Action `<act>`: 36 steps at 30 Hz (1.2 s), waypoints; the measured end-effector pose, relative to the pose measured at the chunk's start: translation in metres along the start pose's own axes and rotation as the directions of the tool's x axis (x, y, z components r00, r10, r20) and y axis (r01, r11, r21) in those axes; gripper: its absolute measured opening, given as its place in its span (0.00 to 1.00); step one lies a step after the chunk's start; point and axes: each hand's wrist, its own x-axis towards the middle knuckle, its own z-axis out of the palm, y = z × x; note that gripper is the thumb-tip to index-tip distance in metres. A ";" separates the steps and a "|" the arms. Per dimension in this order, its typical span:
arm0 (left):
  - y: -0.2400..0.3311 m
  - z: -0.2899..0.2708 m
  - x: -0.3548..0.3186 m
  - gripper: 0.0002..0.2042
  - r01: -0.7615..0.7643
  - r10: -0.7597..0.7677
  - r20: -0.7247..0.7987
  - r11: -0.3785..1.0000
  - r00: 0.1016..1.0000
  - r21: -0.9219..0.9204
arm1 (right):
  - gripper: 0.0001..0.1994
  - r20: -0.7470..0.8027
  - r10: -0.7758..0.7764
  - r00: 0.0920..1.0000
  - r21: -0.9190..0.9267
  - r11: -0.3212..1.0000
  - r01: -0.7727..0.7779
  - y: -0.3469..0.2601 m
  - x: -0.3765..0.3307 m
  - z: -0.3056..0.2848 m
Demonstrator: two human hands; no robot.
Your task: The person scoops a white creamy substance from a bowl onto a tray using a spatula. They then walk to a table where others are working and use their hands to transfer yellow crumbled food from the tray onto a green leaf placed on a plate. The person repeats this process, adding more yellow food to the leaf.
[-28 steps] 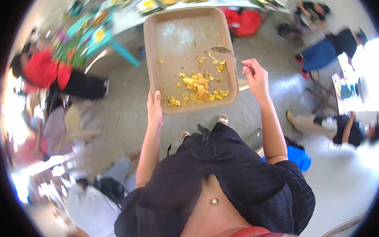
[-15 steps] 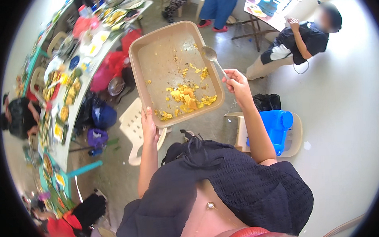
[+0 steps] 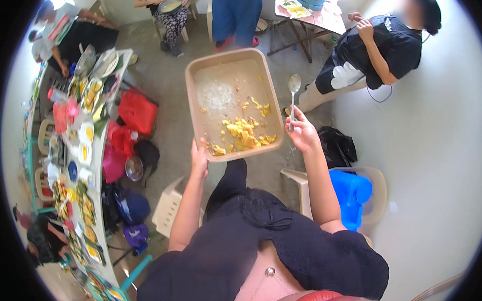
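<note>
My left hand [image 3: 199, 158] grips the near left edge of a tan rectangular tray [image 3: 206, 72] and holds it out in front of me. Yellow food scraps [image 3: 242, 133] lie in the tray's near half, and pale residue covers its far half. My right hand [image 3: 303, 133] is closed on the handle of a metal spoon [image 3: 293, 94], whose bowl points up just off the tray's right rim.
A long table [image 3: 96, 171] full of plates of food runs down the left, with red bags [image 3: 136, 111] under it. A white plastic chair [image 3: 167, 209] and a blue container [image 3: 352, 195] on a beige chair stand close by. People sit and stand beyond.
The view has swung across the room, so the food table now lies at the left. The spoon has lifted out of the tray to its right side. My left hand still holds the tray.
</note>
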 end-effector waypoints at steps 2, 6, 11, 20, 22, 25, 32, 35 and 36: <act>-0.004 -0.004 0.024 0.28 0.036 -0.035 0.103 0.999 0.994 -0.011 | 0.26 -0.102 -0.044 0.994 0.010 0.999 0.045 0.012 0.009 0.007; -0.017 0.000 0.073 0.26 0.088 -0.097 0.220 0.995 0.971 0.051 | 0.23 -0.226 -0.175 0.958 -0.008 0.984 0.177 0.021 0.051 0.018; -0.049 -0.002 0.100 0.27 0.154 -0.164 0.278 0.986 0.946 0.058 | 0.20 -0.273 -0.323 0.906 -0.057 0.946 0.320 0.017 0.118 0.025; -0.069 -0.005 0.098 0.29 0.242 -0.249 0.228 0.968 0.941 0.061 | 0.18 -0.333 -0.548 0.767 -0.286 0.834 0.472 -0.049 0.227 0.044; -0.069 -0.005 0.097 0.29 0.255 -0.259 0.211 0.966 0.943 0.045 | 0.15 -0.349 -0.586 0.731 -0.336 0.807 0.486 -0.077 0.242 0.043; -0.059 -0.004 0.090 0.29 0.275 -0.284 0.180 0.959 0.942 0.070 | 0.11 -0.365 -0.647 0.670 -0.476 0.748 0.463 -0.117 0.257 0.027; -0.045 -0.004 0.079 0.27 0.296 -0.294 0.094 0.955 0.951 -0.005 | 0.10 -0.513 -0.606 0.608 -0.195 0.772 0.605 -0.168 0.284 -0.020; -0.037 0.006 0.070 0.26 0.293 -0.292 0.031 0.955 0.956 -0.050 | 0.12 -0.618 -0.532 0.579 -0.094 0.781 0.618 -0.126 0.259 0.001; -0.039 0.008 0.066 0.26 0.305 -0.305 0.009 0.951 0.952 -0.061 | 0.12 -0.606 -0.484 0.632 -0.056 0.818 0.573 -0.111 0.248 -0.014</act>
